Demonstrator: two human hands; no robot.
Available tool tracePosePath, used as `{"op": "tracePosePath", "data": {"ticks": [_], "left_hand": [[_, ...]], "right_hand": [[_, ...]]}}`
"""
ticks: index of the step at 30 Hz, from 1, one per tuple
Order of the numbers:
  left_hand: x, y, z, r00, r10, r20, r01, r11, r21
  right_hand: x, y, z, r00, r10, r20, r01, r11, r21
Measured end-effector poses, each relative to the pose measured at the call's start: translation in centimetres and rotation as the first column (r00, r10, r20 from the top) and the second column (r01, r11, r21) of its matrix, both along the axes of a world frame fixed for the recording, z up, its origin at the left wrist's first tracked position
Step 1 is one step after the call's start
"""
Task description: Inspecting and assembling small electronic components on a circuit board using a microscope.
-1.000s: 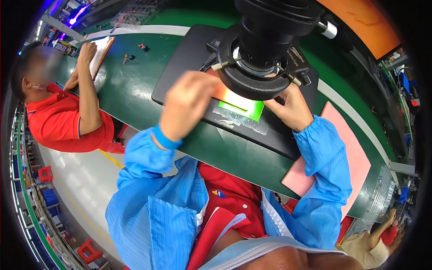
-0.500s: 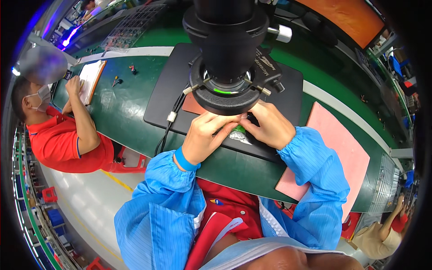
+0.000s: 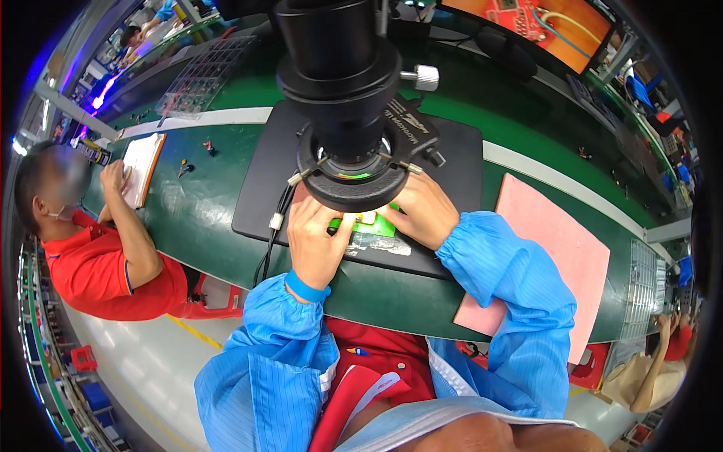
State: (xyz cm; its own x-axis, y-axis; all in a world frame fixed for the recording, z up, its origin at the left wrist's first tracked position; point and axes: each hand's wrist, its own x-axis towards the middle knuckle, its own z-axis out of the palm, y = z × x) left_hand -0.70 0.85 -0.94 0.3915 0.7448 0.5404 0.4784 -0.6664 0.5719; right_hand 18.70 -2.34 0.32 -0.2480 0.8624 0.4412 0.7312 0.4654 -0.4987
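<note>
A small green circuit board (image 3: 370, 225) lies on the black base plate (image 3: 459, 162) under the black microscope head (image 3: 348, 113). My left hand (image 3: 316, 242) grips the board's left edge with thumb and fingers. My right hand (image 3: 422, 215) holds its right side, fingers tucked under the ring light. Both sleeves are light blue. A clear plastic piece (image 3: 373, 244) lies just in front of the board.
A pink mat (image 3: 553, 260) lies on the green bench (image 3: 196, 215) to my right. A person in a red shirt (image 3: 102, 264) sits at my left, hand on a notebook (image 3: 139, 167). A monitor (image 3: 546, 22) stands at the back right. Clear trays (image 3: 203, 79) sit at the back left.
My left hand came down from in front of the microscope onto the board. Both hands closed in under the lens, and my view shifted nearer over the microscope.
</note>
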Motion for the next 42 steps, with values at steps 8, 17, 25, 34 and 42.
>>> {"op": "tracePosePath", "data": {"ticks": [8, 17, 25, 34, 42], "left_hand": [[0.7, 0.3, 0.0, 0.998, 0.038, 0.052, -0.038, 0.999, -0.003], [1.1, 0.0, -0.8, 0.998, 0.009, 0.069, -0.01, 1.0, 0.02], [-0.5, -0.1, -0.2, 0.998, 0.054, 0.019, -0.055, 0.998, 0.036], [-8.6, 8.3, 3.8, 0.969, 0.238, -0.073, -0.229, 0.967, 0.114], [-9.0, 7.2, 3.7, 0.931, 0.33, -0.158, -0.278, 0.919, 0.28]], "right_hand": [[1.0, 1.2, -0.1, 0.993, -0.082, 0.079, 0.072, 0.99, 0.12], [38.4, -2.6, -3.2, 0.431, -0.882, 0.19, 0.895, 0.445, 0.038], [45.1, -5.4, -10.7, 0.26, -0.923, 0.285, 0.953, 0.292, 0.077], [44.0, -3.6, -9.8, 0.421, -0.876, 0.234, 0.875, 0.46, 0.148], [43.1, -2.3, -7.1, 0.573, -0.819, -0.042, 0.819, 0.57, 0.063]]}}
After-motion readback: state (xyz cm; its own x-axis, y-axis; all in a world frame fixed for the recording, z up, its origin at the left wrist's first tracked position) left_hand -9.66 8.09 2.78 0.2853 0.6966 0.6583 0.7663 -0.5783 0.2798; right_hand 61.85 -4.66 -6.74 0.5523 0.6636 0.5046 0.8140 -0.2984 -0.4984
